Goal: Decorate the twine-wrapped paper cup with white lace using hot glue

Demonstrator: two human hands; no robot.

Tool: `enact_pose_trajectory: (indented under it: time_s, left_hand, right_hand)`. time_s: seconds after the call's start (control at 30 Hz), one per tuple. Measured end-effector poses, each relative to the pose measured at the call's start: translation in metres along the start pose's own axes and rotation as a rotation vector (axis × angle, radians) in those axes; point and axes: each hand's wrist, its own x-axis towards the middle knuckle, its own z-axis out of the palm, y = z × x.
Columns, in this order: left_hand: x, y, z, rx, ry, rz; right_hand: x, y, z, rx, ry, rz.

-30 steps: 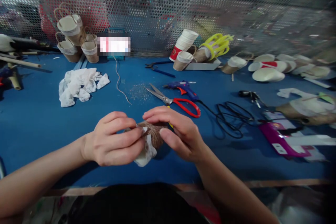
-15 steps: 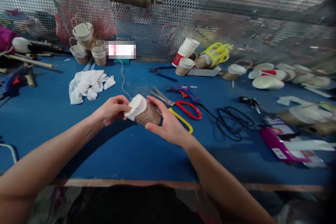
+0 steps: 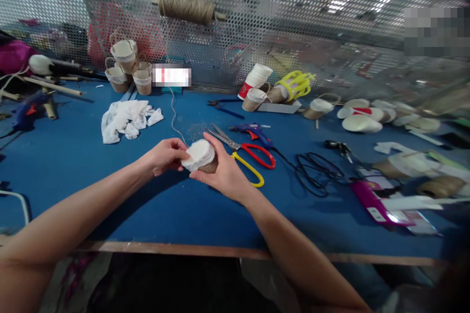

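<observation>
**A:** where's that brown cup with the white rim [image 3: 200, 156] rn?
**Me:** right in front of me over the blue surface [image 3: 154, 220], tilted. my left hand [image 3: 169, 157] is pinching the rim, and my right hand [image 3: 226, 172] is curled round the side.
**A:** scissors [image 3: 235, 146]?
**Me:** lying spread just beside my right hand, with the blue glue gun [image 3: 257, 131] right behind them.

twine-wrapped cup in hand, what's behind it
Behind the twine-wrapped cup, pale specks and a twine strand show on the table; whatever the cup and right hand cover is hidden.
</observation>
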Motion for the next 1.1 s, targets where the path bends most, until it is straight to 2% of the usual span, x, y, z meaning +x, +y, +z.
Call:
enact_pose_trajectory:
  time_s: [0.13, 0.3, 0.4, 0.57, 0.7, 0.8, 0.97, 1.1]
  left_hand:
    - [-0.006, 0.008, 0.000, 0.067, 0.038, 0.182]
    - [-0.009, 0.010, 0.000, 0.365, -0.017, 0.586]
    - [-0.009, 0.006, 0.002, 0.400, 0.010, 0.639]
    - [-0.018, 0.007, 0.009, 0.448, 0.155, 0.784]
    - [-0.022, 0.011, 0.013, 0.243, 0.156, 0.664]
    - [-0.017, 0.012, 0.010, 0.083, 0.191, 0.592]
    - [-0.004, 0.011, 0.000, -0.121, 0.208, 0.423]
    - [0.004, 0.006, -0.004, -0.229, 0.179, 0.225]
  right_hand:
    - [0.003, -0.002, -0.005, 0.048, 0.012, 0.127]
    - [0.004, -0.005, -0.009, -0.018, 0.017, 0.204]
    - [0.003, -0.008, -0.008, -0.057, 0.011, 0.232]
    - [0.003, -0.009, -0.008, -0.158, 0.026, 0.259]
    - [0.003, -0.005, -0.008, -0.212, -0.002, 0.274]
    - [0.002, -0.005, -0.008, -0.190, -0.039, 0.222]
    - [-0.002, -0.004, -0.007, -0.141, -0.151, 0.045]
    - [-0.006, 0.001, -0.005, -0.038, -0.117, -0.138]
